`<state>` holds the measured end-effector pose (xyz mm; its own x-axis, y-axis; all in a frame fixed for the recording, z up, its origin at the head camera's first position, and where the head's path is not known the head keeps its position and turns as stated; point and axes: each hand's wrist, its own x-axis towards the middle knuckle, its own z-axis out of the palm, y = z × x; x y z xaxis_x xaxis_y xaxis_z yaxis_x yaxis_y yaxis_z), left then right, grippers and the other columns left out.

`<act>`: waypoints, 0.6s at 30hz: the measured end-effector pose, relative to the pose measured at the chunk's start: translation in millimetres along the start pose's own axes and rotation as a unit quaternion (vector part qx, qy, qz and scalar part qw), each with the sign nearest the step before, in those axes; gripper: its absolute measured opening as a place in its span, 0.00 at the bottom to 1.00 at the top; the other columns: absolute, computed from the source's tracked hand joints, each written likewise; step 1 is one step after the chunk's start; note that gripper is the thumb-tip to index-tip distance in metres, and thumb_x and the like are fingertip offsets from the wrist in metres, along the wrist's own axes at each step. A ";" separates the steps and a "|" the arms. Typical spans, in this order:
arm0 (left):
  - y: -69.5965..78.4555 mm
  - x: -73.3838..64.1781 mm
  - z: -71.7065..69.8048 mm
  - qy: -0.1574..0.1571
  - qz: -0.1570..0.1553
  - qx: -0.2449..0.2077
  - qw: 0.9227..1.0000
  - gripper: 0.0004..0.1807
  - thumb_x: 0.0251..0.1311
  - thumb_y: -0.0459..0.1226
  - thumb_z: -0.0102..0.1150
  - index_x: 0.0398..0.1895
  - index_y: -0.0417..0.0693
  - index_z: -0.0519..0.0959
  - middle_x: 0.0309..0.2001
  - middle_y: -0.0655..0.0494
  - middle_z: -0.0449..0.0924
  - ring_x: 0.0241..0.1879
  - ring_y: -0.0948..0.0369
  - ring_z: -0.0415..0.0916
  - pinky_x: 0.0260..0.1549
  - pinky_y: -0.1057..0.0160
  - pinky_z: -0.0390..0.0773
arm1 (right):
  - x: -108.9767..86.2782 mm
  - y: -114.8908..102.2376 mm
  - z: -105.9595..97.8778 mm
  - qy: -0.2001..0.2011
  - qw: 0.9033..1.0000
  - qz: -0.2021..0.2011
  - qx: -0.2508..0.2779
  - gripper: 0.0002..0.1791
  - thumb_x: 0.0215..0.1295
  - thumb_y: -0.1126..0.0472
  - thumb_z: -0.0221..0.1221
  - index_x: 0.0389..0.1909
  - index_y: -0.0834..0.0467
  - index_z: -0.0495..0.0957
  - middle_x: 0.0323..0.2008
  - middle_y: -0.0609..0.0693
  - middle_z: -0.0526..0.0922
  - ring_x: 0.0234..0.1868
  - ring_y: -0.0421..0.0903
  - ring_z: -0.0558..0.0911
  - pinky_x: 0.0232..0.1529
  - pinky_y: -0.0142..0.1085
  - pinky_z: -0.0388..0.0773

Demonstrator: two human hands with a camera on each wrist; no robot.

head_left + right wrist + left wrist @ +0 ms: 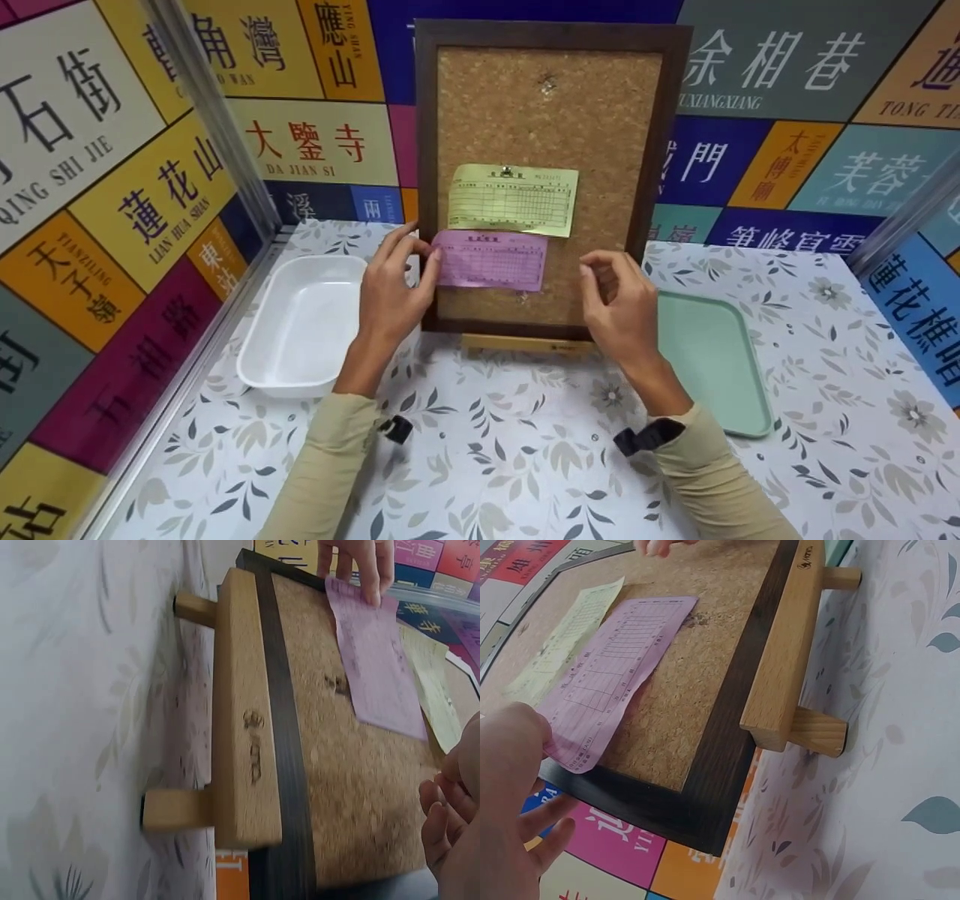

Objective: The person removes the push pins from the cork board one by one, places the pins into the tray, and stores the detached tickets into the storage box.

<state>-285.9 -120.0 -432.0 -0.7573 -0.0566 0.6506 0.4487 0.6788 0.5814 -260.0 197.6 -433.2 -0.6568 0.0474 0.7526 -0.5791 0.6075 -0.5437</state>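
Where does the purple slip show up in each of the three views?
Head: purple slip at centre, just below the yellow slip.
Left wrist: purple slip, upper left.
Right wrist: purple slip, upper right.
Shared landmark: the wooden stand at the cork board's bottom edge.

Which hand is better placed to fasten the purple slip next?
Probably the right hand: it is off the purple slip, beside its right edge in front of the corkboard, while the left hand holds the slip's left edge.
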 end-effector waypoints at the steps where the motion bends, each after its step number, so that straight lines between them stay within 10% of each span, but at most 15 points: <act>1: -0.1 0.3 -0.4 0.002 0.000 -0.004 1.000 0.12 0.76 0.48 0.63 0.41 0.50 0.83 0.71 0.52 0.80 0.66 0.54 0.83 0.50 0.54 0.88 | -1.3 2.6 -3.5 0.002 1.000 0.002 -0.006 0.06 0.78 0.60 0.64 0.48 0.58 0.85 0.36 0.50 0.84 0.30 0.41 0.78 0.30 0.28 0.71; 18: -6.1 3.0 -10.9 0.024 0.004 -0.024 0.999 0.13 0.76 0.46 0.65 0.49 0.48 0.86 0.49 0.54 0.90 0.47 0.59 0.87 0.45 0.52 0.88 | -11.5 42.6 -55.2 0.039 0.998 0.025 -0.045 0.06 0.75 0.62 0.65 0.46 0.60 0.87 0.38 0.52 0.89 0.30 0.39 0.80 0.28 0.26 0.70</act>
<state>-285.7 -132.4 -428.3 -0.7303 -0.0874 0.6775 0.4775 0.6439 0.5978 -250.5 266.6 -444.4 -0.6423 0.1388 0.7538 -0.4987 0.6712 -0.5485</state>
